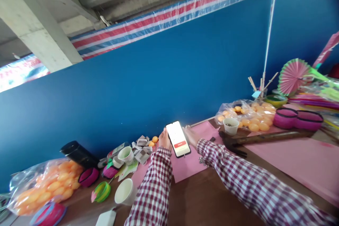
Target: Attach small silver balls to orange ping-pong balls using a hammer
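Note:
A smartphone [178, 137] with a bright white screen and a red button near its bottom stands tilted above a pink paper sheet [182, 169]. My left hand [164, 138] grips its left edge, with most fingers hidden behind it. Close to the phone's right edge is my right hand [192, 137]; its fingers are blurred, and I cannot tell whether they touch the phone. Under my right wrist lies a small metallic bunch of something [203, 161]. A hammer [233, 144] with a wooden handle rests to the right of my right forearm.
Plastic bags of orange balls lie at left [50, 185] and right [254, 114]. White cups [124, 191], a black cylinder [79, 154], magenta fabric rings [298, 119] and a pink-green paper fan [293, 77] crowd the brown table. A blue partition [148, 88] rises directly behind.

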The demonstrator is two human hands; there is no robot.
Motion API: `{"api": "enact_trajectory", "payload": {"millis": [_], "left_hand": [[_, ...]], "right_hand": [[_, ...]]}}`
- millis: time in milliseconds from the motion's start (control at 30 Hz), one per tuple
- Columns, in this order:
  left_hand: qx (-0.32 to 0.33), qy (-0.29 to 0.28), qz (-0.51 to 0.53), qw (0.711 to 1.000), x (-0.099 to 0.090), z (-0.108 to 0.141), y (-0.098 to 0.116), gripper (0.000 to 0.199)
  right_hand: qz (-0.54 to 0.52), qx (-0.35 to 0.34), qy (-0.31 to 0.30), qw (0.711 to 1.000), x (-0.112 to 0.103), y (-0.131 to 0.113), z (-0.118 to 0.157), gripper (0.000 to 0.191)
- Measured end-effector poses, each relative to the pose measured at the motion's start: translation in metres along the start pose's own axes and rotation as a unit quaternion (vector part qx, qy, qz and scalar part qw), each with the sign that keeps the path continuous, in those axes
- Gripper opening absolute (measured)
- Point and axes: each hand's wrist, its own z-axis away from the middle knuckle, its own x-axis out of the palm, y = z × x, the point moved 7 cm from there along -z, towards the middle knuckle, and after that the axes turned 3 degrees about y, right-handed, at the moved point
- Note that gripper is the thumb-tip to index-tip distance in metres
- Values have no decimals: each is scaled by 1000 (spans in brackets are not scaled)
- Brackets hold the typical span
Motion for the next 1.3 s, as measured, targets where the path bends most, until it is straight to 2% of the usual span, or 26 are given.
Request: {"api": "enact_trajectory", "payload": {"millis": [100, 200, 300, 467, 667, 933, 1300], "left_hand": [[25, -15, 26, 999, 11, -18, 1, 38], [47, -12, 39, 998, 15, -37, 3, 37], [63, -2, 33, 997, 16, -54, 2, 39], [83, 14, 9, 996, 17, -74, -6, 42], [109, 28, -18, 994, 21, -84, -18, 45], [128, 31, -53, 990, 22, -92, -27, 46], [138, 40, -82, 986, 22, -101, -30, 44]], "right_hand": [[42, -5, 1, 999, 0, -17, -9, 24], [78, -11, 2, 997, 8, -25, -20, 30], [107, -19, 10, 994, 14, -27, -30, 36], [148, -17, 28, 988, 6, -21, -43, 24], [192, -3, 44, 980, -10, -13, -58, 23], [215, 4, 47, 976, -13, -6, -71, 23], [217, -4, 57, 974, -16, -11, -65, 24]]}}
